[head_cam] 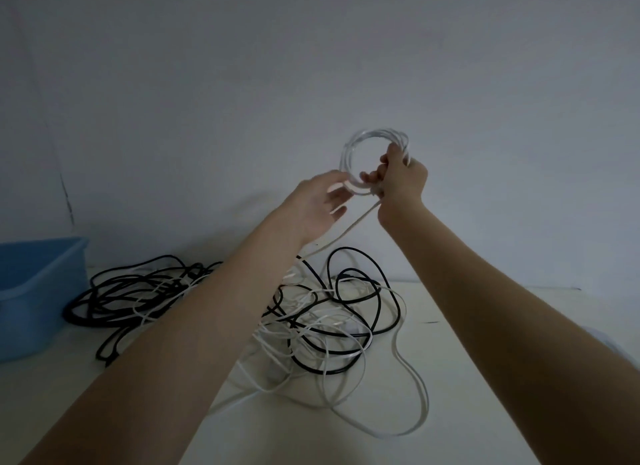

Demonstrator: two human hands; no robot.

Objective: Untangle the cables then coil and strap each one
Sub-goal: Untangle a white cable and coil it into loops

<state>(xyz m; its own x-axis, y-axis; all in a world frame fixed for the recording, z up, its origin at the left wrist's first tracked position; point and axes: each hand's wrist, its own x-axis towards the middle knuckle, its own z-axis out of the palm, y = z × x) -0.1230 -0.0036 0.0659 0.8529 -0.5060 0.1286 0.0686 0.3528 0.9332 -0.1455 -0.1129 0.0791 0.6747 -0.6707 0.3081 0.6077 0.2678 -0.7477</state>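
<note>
Our right hand is closed around a small white coil, fingers curled through the ring and pinching its turns together on the right side, and it holds the coil up in front of the wall, well above the table. Our left hand is beside it with fingers relaxed and mostly straight, palm turned toward the coil; its fingertips touch the lower edge of the ring without clamping it. From under our right hand the free run of the white cable drops at a slant to the tangle of white and black cables lying on the table, where a long white loop trails toward us. We judge the main risk to be that this run is not yet clear of the tangle: pulling in more length could tighten a knot or drag the black cables up with it. The turns could also spring apart if our right-hand grip slackens before a strap goes on, and we see no strap. Both forearms are stretched forward and raised, converging at the coil. A blue bin stands at the left edge.
</note>
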